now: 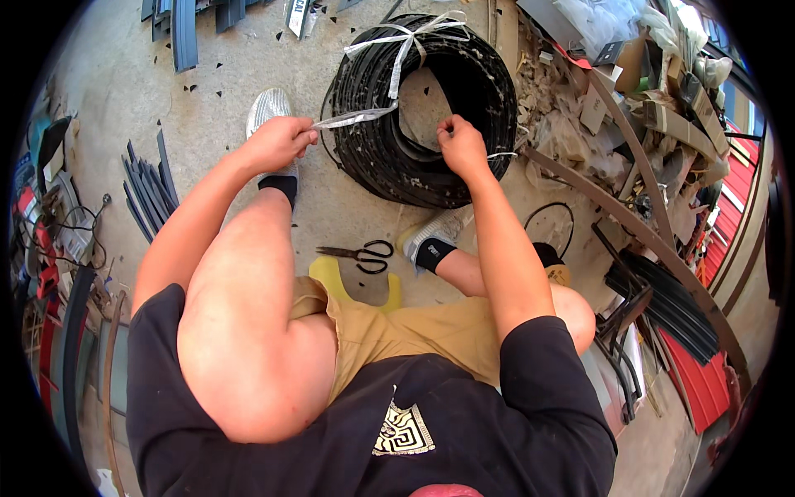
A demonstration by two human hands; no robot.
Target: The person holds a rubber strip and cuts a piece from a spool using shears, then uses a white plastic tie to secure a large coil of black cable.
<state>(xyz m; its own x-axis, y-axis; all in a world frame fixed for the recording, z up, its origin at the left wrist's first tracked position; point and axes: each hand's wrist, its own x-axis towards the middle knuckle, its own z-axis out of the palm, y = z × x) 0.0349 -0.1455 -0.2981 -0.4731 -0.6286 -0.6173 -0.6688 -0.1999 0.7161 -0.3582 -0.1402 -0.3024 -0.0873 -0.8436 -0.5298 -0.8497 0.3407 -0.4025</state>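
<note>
A thick coil of black hose or tubing [364,157] lies on the concrete floor in front of me, tied at the top with white plastic strapping [406,41]. My left hand [283,141] is closed on a loose end of the strapping, which stretches from the coil's left side. My right hand [462,147] is at the coil's inner right edge, its fingers pinched together; what they hold is too small to make out. A short white strap end [501,155] sticks out beside that wrist. Black-handled scissors [364,255] lie on the floor between my feet.
Part of a yellow stool [331,277] shows beneath me. Dark strips [149,190] lie at the left, more blue-grey strips [184,37] at the far left. A heap of plastic bags and cardboard [613,108] fills the right, with a rusty metal bar [617,199] across it.
</note>
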